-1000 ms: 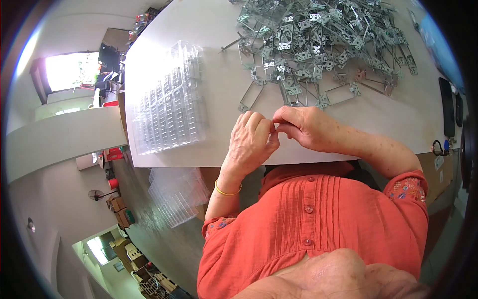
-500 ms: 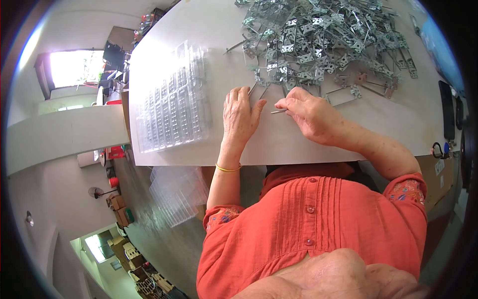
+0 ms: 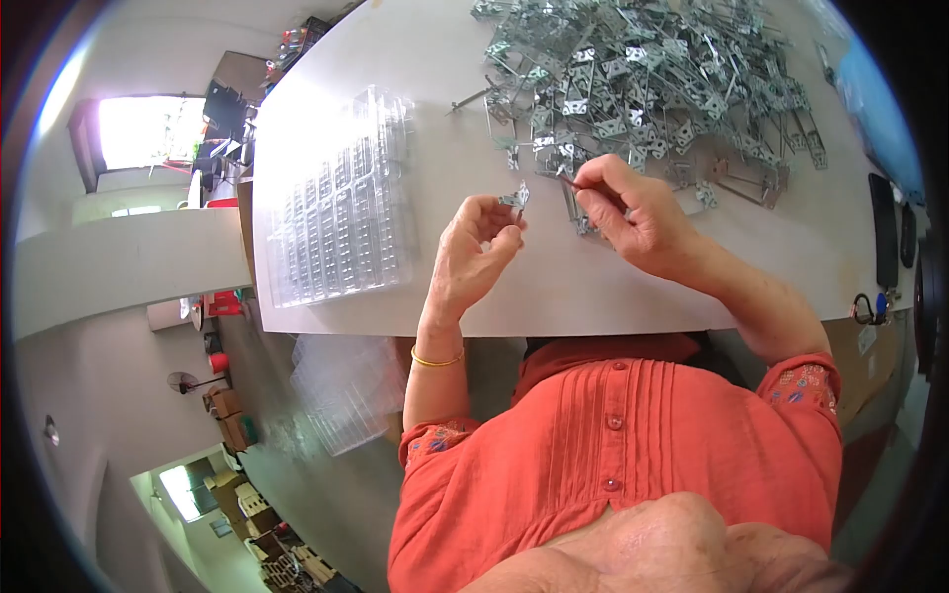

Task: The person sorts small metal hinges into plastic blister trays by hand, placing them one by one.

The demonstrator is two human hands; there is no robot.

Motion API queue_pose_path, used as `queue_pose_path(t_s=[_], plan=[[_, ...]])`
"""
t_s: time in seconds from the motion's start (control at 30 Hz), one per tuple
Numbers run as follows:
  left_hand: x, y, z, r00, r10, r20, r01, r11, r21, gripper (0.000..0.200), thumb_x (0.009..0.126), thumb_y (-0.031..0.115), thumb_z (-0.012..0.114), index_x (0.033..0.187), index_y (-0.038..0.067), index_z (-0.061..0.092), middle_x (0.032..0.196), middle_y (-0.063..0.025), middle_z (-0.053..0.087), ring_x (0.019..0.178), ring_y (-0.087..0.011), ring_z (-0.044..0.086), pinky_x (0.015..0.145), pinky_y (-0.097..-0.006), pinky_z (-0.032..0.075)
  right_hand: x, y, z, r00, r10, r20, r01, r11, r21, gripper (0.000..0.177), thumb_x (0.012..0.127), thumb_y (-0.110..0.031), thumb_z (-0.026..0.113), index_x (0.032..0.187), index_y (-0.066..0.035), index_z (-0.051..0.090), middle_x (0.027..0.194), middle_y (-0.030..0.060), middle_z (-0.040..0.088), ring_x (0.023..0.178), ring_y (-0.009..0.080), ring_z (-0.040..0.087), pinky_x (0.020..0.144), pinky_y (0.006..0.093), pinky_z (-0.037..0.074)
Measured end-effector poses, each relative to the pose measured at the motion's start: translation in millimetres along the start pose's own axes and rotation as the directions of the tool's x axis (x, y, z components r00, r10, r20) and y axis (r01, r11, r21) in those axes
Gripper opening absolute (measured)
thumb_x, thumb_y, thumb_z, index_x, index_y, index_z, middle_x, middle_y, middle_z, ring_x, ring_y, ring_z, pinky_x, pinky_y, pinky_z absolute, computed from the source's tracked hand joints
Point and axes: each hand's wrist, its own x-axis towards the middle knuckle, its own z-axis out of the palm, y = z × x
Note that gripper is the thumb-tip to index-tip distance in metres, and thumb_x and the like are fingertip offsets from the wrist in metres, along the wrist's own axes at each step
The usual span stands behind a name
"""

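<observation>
My left hand (image 3: pixel 473 255) is closed, pinching a small metal bracket (image 3: pixel 516 199) between thumb and fingers above the white table (image 3: pixel 514 296). To its right, my right hand (image 3: pixel 638 217) has thumb and fingertips closed on a thin metal rod (image 3: pixel 566 180), which is mostly hidden by the fingers. Just under those fingertips another bracket with rods (image 3: pixel 579 215) lies at the near edge of the heap. The heap of metal brackets with rods (image 3: pixel 643 89) spreads across the far side of the table.
Clear plastic blister trays (image 3: pixel 341 217) stand stacked at the table's left. More clear trays (image 3: pixel 346 395) are below the table edge. A blue plastic bag (image 3: pixel 870 109) lies at the far right, near a black phone-like object (image 3: pixel 883 225) and a key bunch (image 3: pixel 875 308).
My left hand has gone from lying flat on the table to pinching a bracket. The right hand has shifted slightly right and up, and its fingertips are now by the heap's edge.
</observation>
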Motion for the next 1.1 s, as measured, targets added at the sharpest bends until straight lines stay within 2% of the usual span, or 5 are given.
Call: queue_pose_path(t_s=[0.13, 0.2, 0.4, 0.63, 1.1], plan=[[25, 19, 3, 0.984, 0.052, 0.168, -0.003, 0.961, -0.278, 0.034, 0.098, 0.017, 0.054, 0.123, -0.006, 0.058, 0.093, -0.0053, 0.063, 0.072, -0.0106, 0.054, 0.064, -0.0248, 0.043, 12, -4, -13, 0.996, 0.032, -0.083, -0.024, 0.996, 0.088, 0.009, 0.104, -0.009, 0.064, 0.111, -0.005, 0.062, 0.075, -0.0009, 0.057, 0.066, 0.0054, 0.048, 0.058, 0.0252, 0.042], [43, 26, 10, 0.961, -0.015, 0.276, 0.137, 0.894, -0.427, 0.036, 0.1, 0.02, 0.049, 0.123, -0.006, 0.058, 0.088, -0.0025, 0.057, 0.067, -0.0078, 0.046, 0.057, -0.0216, 0.035, 21, -13, -22, 0.993, -0.005, -0.115, 0.01, 0.999, 0.045, 0.007, 0.104, -0.008, 0.064, 0.109, -0.004, 0.063, 0.076, -0.0027, 0.056, 0.066, 0.0035, 0.047, 0.057, 0.0239, 0.041], [81, 22, 31, 0.907, 0.05, 0.419, 0.231, 0.771, -0.593, 0.05, 0.11, 0.039, 0.046, 0.125, -0.007, 0.059, 0.078, 0.0021, 0.045, 0.056, -0.0052, 0.032, 0.049, -0.0218, 0.023, 47, -34, -38, 0.984, -0.102, -0.144, 0.079, 0.985, -0.155, 0.005, 0.102, -0.008, 0.064, 0.106, -0.004, 0.064, 0.072, -0.0005, 0.058, 0.063, 0.0047, 0.049, 0.056, 0.0253, 0.042], [82, 20, 22, 0.923, 0.124, 0.365, 0.171, 0.718, -0.675, 0.055, 0.112, 0.042, 0.043, 0.129, -0.008, 0.06, 0.075, 0.0022, 0.042, 0.055, -0.006, 0.031, 0.048, -0.0226, 0.022, 78, -55, -31, 0.999, 0.012, -0.032, -0.02, 0.959, -0.283, 0.003, 0.099, -0.006, 0.064, 0.1, -0.003, 0.064, 0.076, 0.0094, 0.069, 0.061, 0.0124, 0.059, 0.058, 0.0297, 0.048], [85, 10, 9, 0.949, 0.109, 0.297, 0.139, 0.699, -0.701, 0.057, 0.112, 0.046, 0.044, 0.129, -0.005, 0.063, 0.071, 0.0042, 0.044, 0.054, -0.0042, 0.033, 0.049, -0.0221, 0.025, 97, -63, -18, 0.999, -0.022, 0.048, 0.039, 0.92, -0.39, 0.002, 0.097, -0.005, 0.064, 0.099, -0.003, 0.064, 0.075, 0.0125, 0.068, 0.059, 0.0216, 0.064, 0.057, 0.0346, 0.049]])
